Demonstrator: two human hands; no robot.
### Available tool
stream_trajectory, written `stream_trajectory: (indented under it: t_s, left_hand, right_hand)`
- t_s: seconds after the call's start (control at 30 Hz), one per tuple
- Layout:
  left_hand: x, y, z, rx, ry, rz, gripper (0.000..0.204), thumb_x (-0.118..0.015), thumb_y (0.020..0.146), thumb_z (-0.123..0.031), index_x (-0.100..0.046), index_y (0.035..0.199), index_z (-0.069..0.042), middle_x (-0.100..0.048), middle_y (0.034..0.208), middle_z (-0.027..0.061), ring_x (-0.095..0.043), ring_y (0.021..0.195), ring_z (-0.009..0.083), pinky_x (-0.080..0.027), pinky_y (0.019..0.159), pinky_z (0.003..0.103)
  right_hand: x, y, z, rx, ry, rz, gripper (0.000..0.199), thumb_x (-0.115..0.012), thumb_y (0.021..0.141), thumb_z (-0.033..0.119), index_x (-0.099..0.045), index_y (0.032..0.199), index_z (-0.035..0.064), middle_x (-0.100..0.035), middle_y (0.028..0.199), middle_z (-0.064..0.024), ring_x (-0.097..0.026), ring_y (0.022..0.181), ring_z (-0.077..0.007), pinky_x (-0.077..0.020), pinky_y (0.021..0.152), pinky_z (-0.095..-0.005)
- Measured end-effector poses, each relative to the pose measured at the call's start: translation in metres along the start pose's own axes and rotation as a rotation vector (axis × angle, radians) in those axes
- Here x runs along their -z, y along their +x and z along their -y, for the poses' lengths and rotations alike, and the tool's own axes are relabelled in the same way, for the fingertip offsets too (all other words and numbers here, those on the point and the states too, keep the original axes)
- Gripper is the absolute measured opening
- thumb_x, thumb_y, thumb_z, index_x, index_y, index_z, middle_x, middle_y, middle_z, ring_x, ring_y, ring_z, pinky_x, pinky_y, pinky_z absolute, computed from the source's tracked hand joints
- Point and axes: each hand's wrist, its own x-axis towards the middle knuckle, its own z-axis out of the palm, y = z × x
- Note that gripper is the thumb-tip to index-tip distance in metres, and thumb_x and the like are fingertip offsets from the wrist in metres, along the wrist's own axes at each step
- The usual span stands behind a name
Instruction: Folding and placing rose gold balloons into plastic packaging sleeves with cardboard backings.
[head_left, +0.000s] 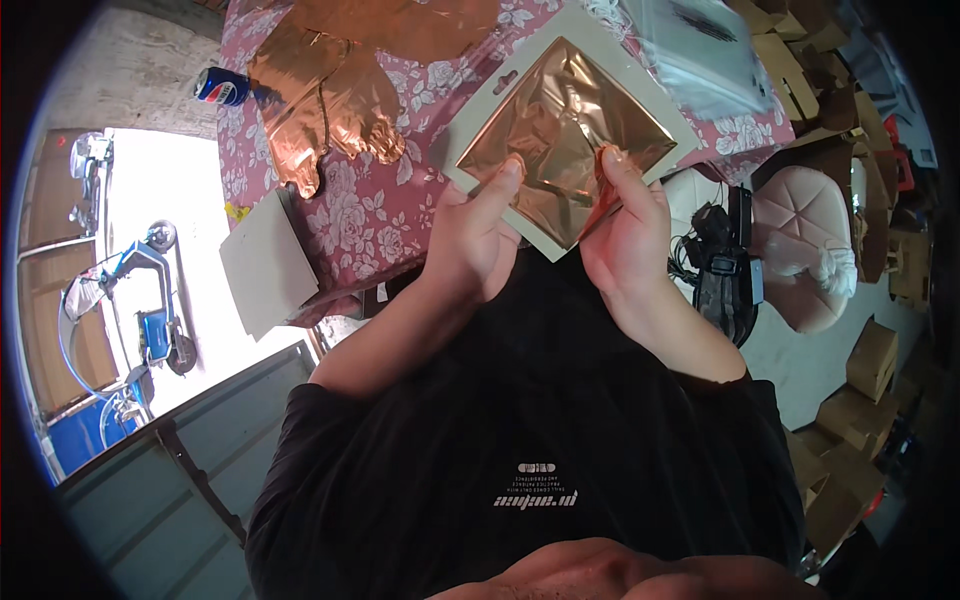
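Observation:
Both my hands hold a square white card [648, 88] tilted cornerwise in front of my chest. A folded, shiny copper-coloured foil balloon [560, 120] lies flat on it, and a hang slot is cut near one edge. My left hand [478, 230] grips the lower left edge, thumb on the foil. The lower right edge is in my right hand [630, 220], its thumb also pressing on the foil. Fingers behind the card are hidden. Beyond, on the floral tablecloth [355, 225], an unfolded copper foil balloon [320, 95] lies flat and creased.
Clear plastic bags [690, 60] lie at the table's far right. A blue can [222, 87] stands at the left edge, with pale cards [265, 265] below it. To the right are a padded seat [805, 240], black gear [725, 260] and cardboard boxes [860, 420]. A blue scooter [155, 330] stands left.

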Motion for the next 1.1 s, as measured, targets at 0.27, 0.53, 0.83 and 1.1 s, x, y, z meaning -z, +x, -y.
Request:
stream_trajectory:
  t_s: [0.27,0.53,0.83,1.1]
  left_hand:
    - [0.000,0.001,-0.005,0.007,-0.053,0.001,0.039,-0.053,0.107,-0.008,-0.048,0.146,-0.003,-0.060,0.140,0.0133,-0.059,0.129,0.0251,-0.048,0.112,0.044]
    - [0.010,0.008,-0.018,0.024,-0.142,-0.024,0.043,-0.047,0.108,-0.009,-0.044,0.150,-0.001,-0.055,0.146,0.0155,-0.055,0.136,0.0294,-0.042,0.117,0.048]
    - [0.014,0.002,-0.011,0.086,-0.095,-0.051,0.044,-0.050,0.109,-0.012,-0.041,0.150,0.000,-0.054,0.147,0.0167,-0.056,0.134,0.0300,-0.045,0.115,0.047]
    - [0.010,0.003,-0.019,0.011,-0.048,-0.045,0.043,-0.048,0.109,-0.011,-0.042,0.150,0.000,-0.053,0.148,0.0165,-0.057,0.133,0.0299,-0.045,0.114,0.047]
  right_hand:
    - [0.000,0.003,-0.008,-0.003,-0.010,0.006,0.037,-0.061,0.103,0.008,-0.054,0.139,0.0028,-0.067,0.129,-0.0089,-0.063,0.121,-0.0197,-0.0480,0.107,-0.0372]
    - [0.009,0.001,-0.019,-0.035,-0.102,0.170,0.049,-0.063,0.100,0.001,-0.049,0.146,0.0055,-0.059,0.143,-0.0089,-0.058,0.129,-0.0206,-0.0425,0.113,-0.0390]
    - [0.034,0.003,-0.033,-0.112,-0.158,0.193,0.037,-0.064,0.097,-0.008,-0.062,0.131,0.0052,-0.071,0.125,-0.0090,-0.068,0.113,-0.0194,-0.0496,0.105,-0.0365]
    - [0.030,0.010,-0.011,-0.195,-0.227,0.220,0.024,-0.066,0.097,-0.003,-0.067,0.120,0.0054,-0.072,0.109,-0.0040,-0.067,0.101,-0.0135,-0.0540,0.090,-0.0319]
